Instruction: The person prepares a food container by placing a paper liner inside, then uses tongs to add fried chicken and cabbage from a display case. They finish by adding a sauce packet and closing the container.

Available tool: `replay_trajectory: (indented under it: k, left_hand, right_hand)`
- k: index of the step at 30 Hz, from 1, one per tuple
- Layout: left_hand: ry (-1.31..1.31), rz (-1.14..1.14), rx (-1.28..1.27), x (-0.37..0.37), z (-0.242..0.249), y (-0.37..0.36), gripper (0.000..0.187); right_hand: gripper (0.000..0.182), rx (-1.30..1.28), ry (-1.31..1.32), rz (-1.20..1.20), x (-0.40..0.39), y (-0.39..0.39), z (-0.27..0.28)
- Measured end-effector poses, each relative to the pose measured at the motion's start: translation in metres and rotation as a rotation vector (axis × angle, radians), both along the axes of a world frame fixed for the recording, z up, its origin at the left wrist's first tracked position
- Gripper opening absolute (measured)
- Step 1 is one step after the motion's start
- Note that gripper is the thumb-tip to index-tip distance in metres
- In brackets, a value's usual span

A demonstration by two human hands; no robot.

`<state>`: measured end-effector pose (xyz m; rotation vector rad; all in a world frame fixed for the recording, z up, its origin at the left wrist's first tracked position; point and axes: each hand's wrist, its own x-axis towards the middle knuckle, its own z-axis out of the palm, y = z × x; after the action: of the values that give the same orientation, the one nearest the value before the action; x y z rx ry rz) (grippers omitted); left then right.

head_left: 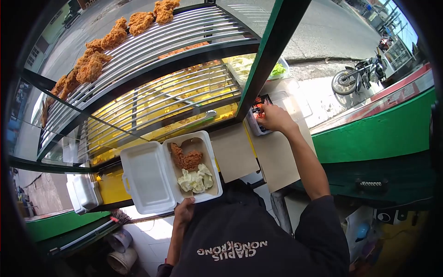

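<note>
My left hand (184, 211) grips the front edge of an open white foam takeaway box (146, 177), thumb on the rim. Its right half is lined with brown paper and holds a piece of fried chicken (187, 158) beside pale cabbage pieces (195, 180). The lid half lies flat to the left. My right hand (275, 118) reaches into a small clear plastic tub (263, 131) of red and black sachets (256, 110). Its fingers are curled down among them, and their tips are hidden, so what they pinch does not show.
A glass display case with a dark green post (265, 60) stands ahead, with fried chicken pieces (90, 67) on its top rack (161, 37). Green-handled tongs (203, 118) lie inside. Brown paper sheets (233, 150) lie right of the box. Closed foam boxes (84, 191) sit left.
</note>
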<state>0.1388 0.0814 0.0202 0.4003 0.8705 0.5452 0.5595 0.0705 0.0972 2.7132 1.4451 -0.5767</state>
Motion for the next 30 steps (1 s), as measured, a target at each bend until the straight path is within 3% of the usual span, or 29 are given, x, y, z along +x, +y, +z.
replay_trajectory:
  k: [2,4,5,8,10,12,14,16,18,21,23,25,28,30]
  left_hand:
    - [-0.012,0.010,0.000,-0.012,-0.025,-0.004,0.014]
    - [0.172,-0.056,-0.033,-0.025,-0.055,-0.009,0.048]
    - [0.356,-0.285,0.383,-0.039,-0.084,-0.014,0.045]
    - [0.441,-0.369,0.455,-0.037,-0.070,-0.017,0.043]
    - [0.399,-0.278,0.376,-0.038,-0.075,-0.020,0.036]
    - [0.319,-0.226,0.339,-0.035,-0.077,-0.023,0.029]
    - [0.333,-0.232,0.359,-0.036,-0.074,-0.025,0.023]
    - [0.344,-0.247,0.382,-0.033,-0.058,-0.022,0.017]
    - [0.473,-0.407,1.128,-0.029,-0.035,-0.020,0.011]
    - [0.499,-0.380,1.109,-0.027,-0.031,-0.021,0.012]
    - [0.519,-0.389,1.139,-0.028,-0.032,-0.021,0.013]
    - [0.544,-0.385,1.165,-0.030,-0.032,-0.020,0.015]
    - [0.530,-0.299,1.285,-0.028,-0.029,-0.018,0.018]
    - [0.568,-0.289,1.334,-0.027,-0.023,-0.017,0.020]
  right_hand:
    - [0.041,0.047,0.005,-0.036,-0.001,0.005,-0.011]
    - [0.040,0.095,0.009,-0.063,-0.001,0.008,-0.014]
    - [0.038,0.170,0.044,-0.080,-0.001,0.006,-0.015]
    - [0.033,0.293,0.086,-0.099,0.010,-0.001,-0.026]
    - [0.029,0.292,0.088,-0.149,0.009,-0.004,-0.017]
    - [0.023,0.233,0.062,-0.150,0.002,0.000,-0.004]
    - [0.025,-0.002,0.037,-0.143,-0.001,0.006,0.001]
    - [0.027,0.006,0.020,-0.145,-0.006,0.011,-0.006]
    - [0.028,0.016,0.003,-0.147,-0.010,0.013,-0.010]
    - [0.023,0.067,-0.026,-0.148,-0.014,0.009,-0.013]
    - [0.016,0.382,-0.106,-0.068,-0.017,-0.003,-0.013]
    - [0.011,0.594,-0.084,-0.187,-0.036,-0.015,0.017]
    - [0.019,0.695,0.013,-0.232,-0.058,-0.042,0.039]
    - [0.031,0.883,0.376,-0.377,-0.100,-0.045,0.056]
